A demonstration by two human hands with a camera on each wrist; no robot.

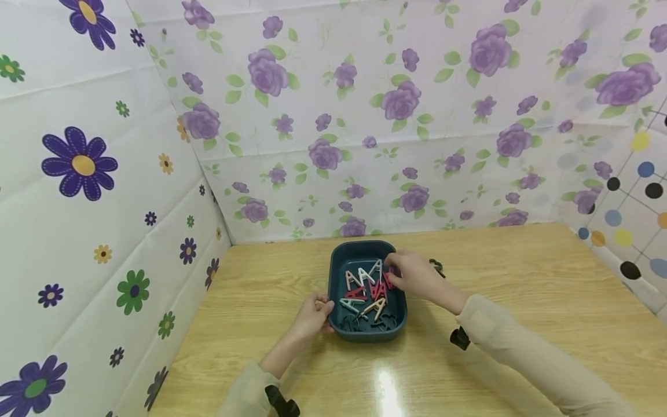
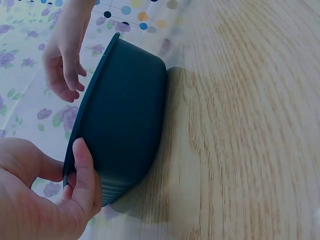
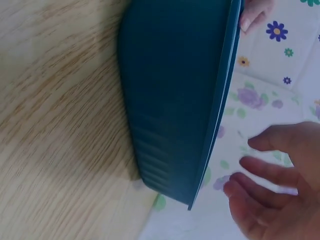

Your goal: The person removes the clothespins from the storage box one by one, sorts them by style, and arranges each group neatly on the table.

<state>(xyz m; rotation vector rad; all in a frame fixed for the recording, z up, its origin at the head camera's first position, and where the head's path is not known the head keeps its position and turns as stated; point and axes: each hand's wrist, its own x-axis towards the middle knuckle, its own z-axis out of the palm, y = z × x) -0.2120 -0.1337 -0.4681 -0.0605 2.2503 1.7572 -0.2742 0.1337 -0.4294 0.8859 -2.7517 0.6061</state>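
Observation:
A dark teal plastic bin [image 1: 367, 336] stands on the table, holding several clothespins in red, white, beige and pale green. Dark green curly pieces [image 1: 350, 322] lie at its near end. My left hand [image 1: 311, 315] grips the near left rim, thumb on top and fingers against the outer wall, as the left wrist view shows. Over the right rim, my right hand [image 1: 417, 278] hovers with its fingers bent loosely above the red clothespins [image 1: 379, 289]. In the right wrist view those fingers [image 3: 265, 172] are spread apart with nothing between them.
On the wooden table [image 1: 521, 289], a small dark green piece [image 1: 438, 266] lies just right of the bin, behind the right wrist. Flowered cloth [image 1: 323, 116] hangs along the back edge, with more patterned cloth at the left and right sides.

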